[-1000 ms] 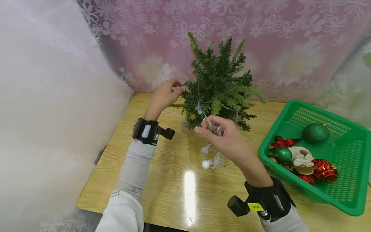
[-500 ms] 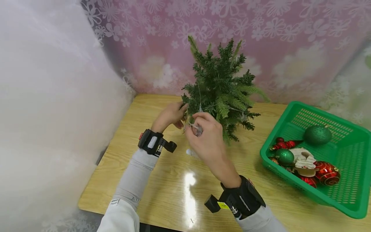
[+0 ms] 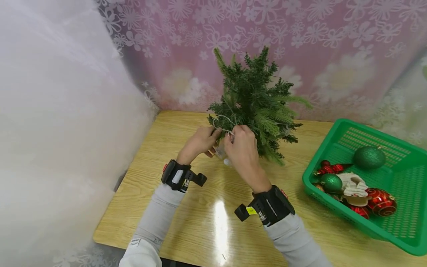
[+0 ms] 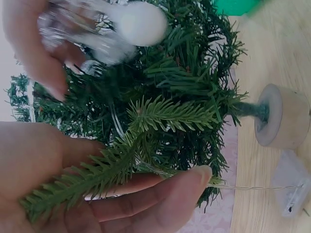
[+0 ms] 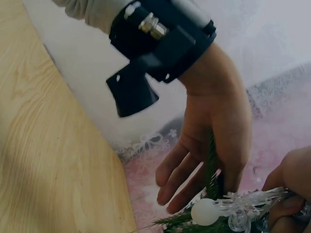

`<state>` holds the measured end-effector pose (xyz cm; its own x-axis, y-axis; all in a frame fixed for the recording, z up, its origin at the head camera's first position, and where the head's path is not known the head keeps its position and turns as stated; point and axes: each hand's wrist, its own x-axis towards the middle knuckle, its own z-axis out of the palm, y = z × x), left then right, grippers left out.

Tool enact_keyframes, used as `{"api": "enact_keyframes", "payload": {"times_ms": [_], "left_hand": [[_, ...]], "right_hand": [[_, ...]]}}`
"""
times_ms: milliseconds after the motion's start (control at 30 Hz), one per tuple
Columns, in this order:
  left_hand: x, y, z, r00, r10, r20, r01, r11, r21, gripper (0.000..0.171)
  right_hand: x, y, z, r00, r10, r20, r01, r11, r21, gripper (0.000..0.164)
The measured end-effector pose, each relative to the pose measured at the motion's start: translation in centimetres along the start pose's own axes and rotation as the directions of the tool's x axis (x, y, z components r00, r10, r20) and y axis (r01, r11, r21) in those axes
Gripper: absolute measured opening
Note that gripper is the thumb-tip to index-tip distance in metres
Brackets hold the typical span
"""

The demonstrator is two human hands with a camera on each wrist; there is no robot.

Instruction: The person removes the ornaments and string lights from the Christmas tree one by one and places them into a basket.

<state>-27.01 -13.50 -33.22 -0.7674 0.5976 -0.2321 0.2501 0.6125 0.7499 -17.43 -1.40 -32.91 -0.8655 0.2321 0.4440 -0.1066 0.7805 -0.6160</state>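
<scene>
A small artificial Christmas tree (image 3: 253,89) stands at the back of the table. My left hand (image 3: 201,141) is at its lower left side, fingers loosely curled round a light green branch (image 4: 92,172). My right hand (image 3: 242,146) pinches a bunch of string lights with clear wire and a round white bulb (image 5: 205,212). From this bunch, a pale wire loop (image 3: 224,118) arcs up in front of the tree towards the left fingers. In the left wrist view, the tree's round pale base (image 4: 286,116) and a clear battery box (image 4: 291,182) lie on the table.
A green plastic basket (image 3: 343,124) sits to the right with several ornaments, including a large green ball (image 3: 368,157) and a red ball (image 3: 381,202). A pink floral curtain (image 3: 186,44) hangs behind the wooden table (image 3: 186,222); white sheeting (image 3: 66,111) covers the left.
My right hand has moved up and left with the string lights, close to my left hand. The left hand has come down along the tree's side. A wire loop now shows between them.
</scene>
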Motion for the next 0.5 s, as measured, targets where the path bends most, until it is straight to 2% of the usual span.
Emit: {"api": "enact_keyframes", "payload": {"times_ms": [100, 233, 333, 400, 500], "left_hand": [[-0.4, 0.1, 0.3, 1.000, -0.002, 0.006, 0.002, 1.000, 0.024, 0.044], [-1.0, 0.4, 0.5, 1.000, -0.001, 0.015, 0.000, 0.999, 0.035, 0.045], [-1.5, 0.8, 0.6, 1.000, 0.007, 0.029, -0.009, 0.998, 0.060, 0.043], [-1.7, 1.0, 0.7, 0.999, 0.016, 0.047, -0.021, 0.994, 0.108, 0.042], [-1.8, 1.2, 0.9, 0.996, 0.041, 0.081, -0.056, 0.981, 0.183, 0.045]], "right_hand": [[0.0, 0.6, 0.3, 1.000, 0.001, -0.012, -0.001, 1.000, 0.027, 0.028], [0.0, 0.7, -0.1, 0.993, -0.041, -0.112, 0.051, 0.994, 0.092, 0.027], [0.3, 0.7, -0.6, 0.982, -0.084, -0.170, 0.102, 0.989, 0.104, 0.028], [0.4, 0.6, -1.0, 0.982, -0.096, -0.164, 0.112, 0.990, 0.091, 0.028], [0.6, 0.5, -1.8, 0.990, -0.093, -0.105, 0.099, 0.993, 0.057, 0.027]]}}
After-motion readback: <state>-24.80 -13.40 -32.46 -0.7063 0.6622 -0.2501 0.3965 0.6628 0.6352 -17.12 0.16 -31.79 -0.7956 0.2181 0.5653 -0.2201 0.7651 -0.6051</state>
